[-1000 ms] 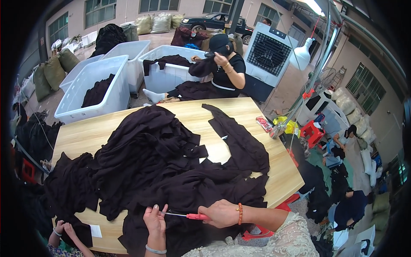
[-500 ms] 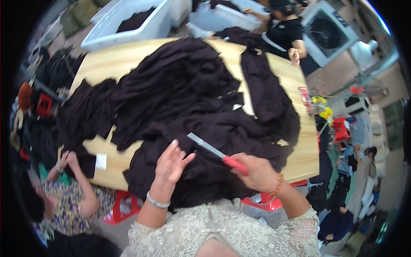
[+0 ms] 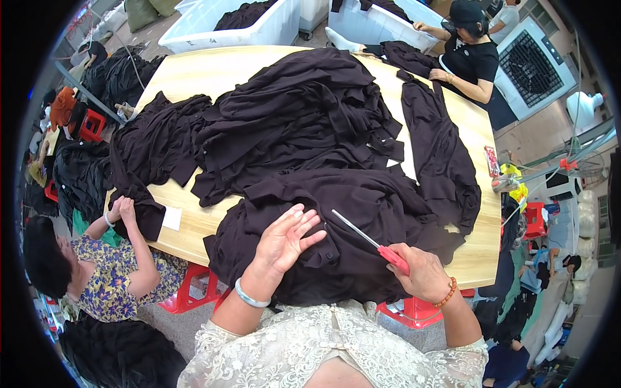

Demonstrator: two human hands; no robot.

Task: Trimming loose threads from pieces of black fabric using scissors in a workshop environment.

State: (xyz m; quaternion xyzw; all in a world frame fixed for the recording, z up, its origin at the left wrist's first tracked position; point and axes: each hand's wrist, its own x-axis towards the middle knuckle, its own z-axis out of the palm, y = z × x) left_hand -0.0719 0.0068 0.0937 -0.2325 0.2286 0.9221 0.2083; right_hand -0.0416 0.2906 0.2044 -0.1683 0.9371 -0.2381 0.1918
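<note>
I've got the black garment [image 3: 362, 226] lying low in the centre of the frame, draped over the near edge of the wooden tabletop [image 3: 194, 226]. My left hand [image 3: 284, 239] rests flat on it, fingers [image 3: 304, 216] spread apart. My right hand [image 3: 424, 271], lower right, has its fingers clamped on red-handled scissors [image 3: 372, 242], blades pointing up-left over the cloth. More black fabric [image 3: 291, 116] heaps across the upper middle. A person in a floral top [image 3: 113, 278] handles cloth at lower left; another in black [image 3: 472, 58] works at upper right.
</note>
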